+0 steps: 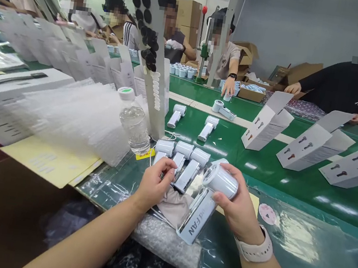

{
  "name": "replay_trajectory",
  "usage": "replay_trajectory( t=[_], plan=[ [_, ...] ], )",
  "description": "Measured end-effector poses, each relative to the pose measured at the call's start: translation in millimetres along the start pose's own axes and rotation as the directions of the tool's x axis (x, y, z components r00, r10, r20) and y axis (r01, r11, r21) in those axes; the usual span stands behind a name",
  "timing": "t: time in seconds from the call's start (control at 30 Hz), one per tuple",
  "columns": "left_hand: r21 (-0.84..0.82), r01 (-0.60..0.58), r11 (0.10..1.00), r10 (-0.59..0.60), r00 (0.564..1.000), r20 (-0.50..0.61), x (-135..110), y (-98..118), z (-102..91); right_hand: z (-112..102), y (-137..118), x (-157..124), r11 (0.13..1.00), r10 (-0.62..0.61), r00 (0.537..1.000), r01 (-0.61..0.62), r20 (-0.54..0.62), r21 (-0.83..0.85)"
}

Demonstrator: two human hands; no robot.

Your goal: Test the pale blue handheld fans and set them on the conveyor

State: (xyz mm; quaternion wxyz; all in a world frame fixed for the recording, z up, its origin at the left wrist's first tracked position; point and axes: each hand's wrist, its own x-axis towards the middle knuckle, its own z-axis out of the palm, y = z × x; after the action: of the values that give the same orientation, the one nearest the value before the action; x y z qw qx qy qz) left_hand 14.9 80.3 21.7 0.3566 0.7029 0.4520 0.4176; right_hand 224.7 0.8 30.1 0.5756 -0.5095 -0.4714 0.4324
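A light blue handheld fan [197,216] with "FAN" lettering on its handle is gripped around its round head by my right hand [239,200]. It tilts over the front edge of the bench, handle toward me. My left hand [157,182] is left of it, with thumb and forefinger curled close together; anything between them is too small to make out. Under and beside that hand lies a greyish-beige cloth [173,206]. Several more fans [188,173] lie in a row just beyond my hands. Bubble wrap [170,243] covers the bench edge below.
A clear plastic bottle [134,123] and a stack of translucent bags [78,111] stand at left, by a metal post [159,82]. Fans [208,128] lie on the green conveyor [231,143]. Open white boxes [314,142] line the right. Several co-workers work across the line.
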Motion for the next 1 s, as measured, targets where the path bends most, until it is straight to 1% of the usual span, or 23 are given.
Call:
replay_trajectory(
  t=[0.03,0.1,0.23,0.3,0.4,0.47,0.5,0.57,0.6,0.63,0.67,0.73,0.77,0.83,0.9,1.0],
  plan=[
    [0.007,-0.001,1.0,0.001,1.0,0.012,-0.1,-0.3,0.0,-1.2,-0.3,-1.4,0.998,0.007,1.0,-0.007,0.001,0.064],
    [0.021,0.0,1.0,-0.001,0.999,0.041,0.0,-0.4,0.8,-2.4,-1.9,-3.4,0.99,0.024,1.0,-0.025,0.006,0.142],
    [0.079,0.015,0.997,-0.02,0.998,0.063,1.2,5.2,4.3,-0.5,-7.2,-4.3,0.977,0.013,1.0,-0.016,0.015,0.211],
    [0.095,0.0,0.995,-0.009,0.996,0.092,1.9,15.3,5.2,0.5,-9.6,-4.3,0.974,-0.01,1.0,0.005,0.024,0.224],
    [0.034,-0.088,0.996,0.08,0.977,0.196,4.1,41.3,3.8,-0.7,-10.7,-4.0,0.976,-0.035,0.999,0.032,0.012,0.213],
    [-0.02,-0.127,0.992,0.127,0.94,0.318,7.3,60.8,2.4,-3.3,-9.8,-3.2,0.979,-0.05,0.998,0.054,-0.022,0.197],
    [-0.02,-0.118,0.993,0.117,0.911,0.395,9.3,69.2,2.2,-4.8,-9.0,-2.6,0.979,-0.061,0.997,0.068,-0.046,0.191],
    [0.052,-0.084,0.995,0.042,0.834,0.55,13.0,80.1,4.0,-7.5,-7.3,-1.3,0.978,-0.085,0.992,0.102,-0.097,0.183],
    [0.098,-0.077,0.992,0.001,0.793,0.609,14.3,82.0,6.3,-8.6,-6.6,-0.7,0.976,-0.098,0.988,0.119,-0.122,0.18],
    [0.123,-0.075,0.99,-0.024,0.757,0.653,15.1,81.5,9.4,-9.3,-6.0,-0.2,0.975,-0.109,0.984,0.134,-0.143,0.175],
    [0.116,-0.078,0.99,-0.023,0.729,0.684,15.3,78.9,13.2,-9.7,-5.6,0.2,0.976,-0.119,0.98,0.145,-0.159,0.165],
    [0.009,-0.077,0.997,0.046,0.686,0.726,14.1,69.1,21.2,-9.4,-5.5,0.8,0.979,-0.132,0.976,0.155,-0.173,0.132],
    [-0.059,-0.063,0.996,0.086,0.676,0.731,12.9,63.2,24.9,-9.1,-5.7,1.0,0.981,-0.134,0.976,0.155,-0.174,0.114],
    [-0.153,-0.029,0.988,0.132,0.674,0.727,10.1,51.6,30.4,-8.2,-6.4,1.6,0.985,-0.13,0.977,0.147,-0.172,0.092],
    [-0.196,0.013,0.981,0.137,0.668,0.731,8.0,42.9,33.6,-7.7,-7.0,2.2,0.985,-0.129,0.976,0.147,-0.175,0.093],
    [-0.264,0.089,0.96,0.148,0.642,0.752,6.8,36.0,35.2,-7.9,-7.1,2.2,0.98,-0.14,0.973,0.162,-0.184,0.113]
  ],
)
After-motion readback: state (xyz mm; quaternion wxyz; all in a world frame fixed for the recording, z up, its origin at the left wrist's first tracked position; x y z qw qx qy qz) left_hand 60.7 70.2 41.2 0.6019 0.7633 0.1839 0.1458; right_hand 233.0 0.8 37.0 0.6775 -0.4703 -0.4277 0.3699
